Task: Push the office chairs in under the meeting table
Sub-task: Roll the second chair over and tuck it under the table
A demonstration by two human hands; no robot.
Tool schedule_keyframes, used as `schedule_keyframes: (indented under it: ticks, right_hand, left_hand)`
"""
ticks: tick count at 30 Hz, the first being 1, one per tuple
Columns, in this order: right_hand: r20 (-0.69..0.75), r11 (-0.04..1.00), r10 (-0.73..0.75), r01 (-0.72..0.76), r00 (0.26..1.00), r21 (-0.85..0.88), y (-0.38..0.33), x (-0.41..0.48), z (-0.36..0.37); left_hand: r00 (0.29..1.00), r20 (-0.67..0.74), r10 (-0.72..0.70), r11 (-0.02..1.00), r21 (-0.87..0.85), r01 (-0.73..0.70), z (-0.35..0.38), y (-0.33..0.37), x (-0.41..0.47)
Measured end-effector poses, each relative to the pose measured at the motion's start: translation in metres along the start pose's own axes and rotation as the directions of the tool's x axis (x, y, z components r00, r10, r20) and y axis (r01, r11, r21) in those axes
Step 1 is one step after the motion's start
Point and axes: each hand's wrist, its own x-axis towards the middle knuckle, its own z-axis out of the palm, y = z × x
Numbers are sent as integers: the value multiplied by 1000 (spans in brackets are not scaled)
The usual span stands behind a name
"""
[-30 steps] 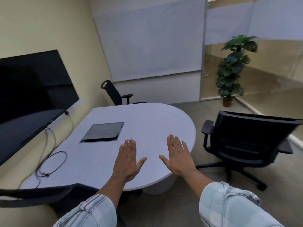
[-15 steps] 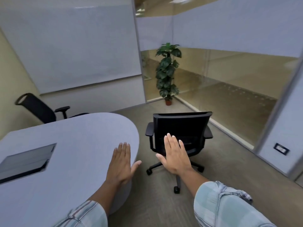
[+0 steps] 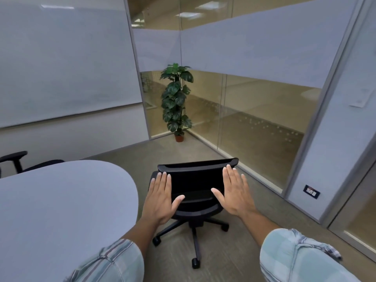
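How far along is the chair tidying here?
Barely begun, by the look of it. The black office chair stands clear of the meeting table, on open carpet. In hand: the left hand and right hand are spread open towards its backrest, with no grip taken. Left: pushing it in. A second chair shows at the far side; how far in, I cannot tell.

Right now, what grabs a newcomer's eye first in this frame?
Two open bare hands, left hand and right hand, reach toward the back of a black wheeled office chair at centre, standing clear of the pale grey rounded meeting table at lower left. Behind, a tall green potted plant fills the glass corner.
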Motion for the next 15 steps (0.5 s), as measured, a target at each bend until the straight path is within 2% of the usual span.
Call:
schedule_keyframes:
  ticks: [10, 15]
  right_hand:
    - [20, 999, 36, -36, 999, -29, 39, 117, 9]
    - [110, 998, -41, 46, 993, -41, 50, 155, 25]
  left_hand:
    - [999, 6, 52, 997, 56, -53, 26, -25, 144]
    - [998, 48, 50, 997, 59, -53, 41, -31, 174]
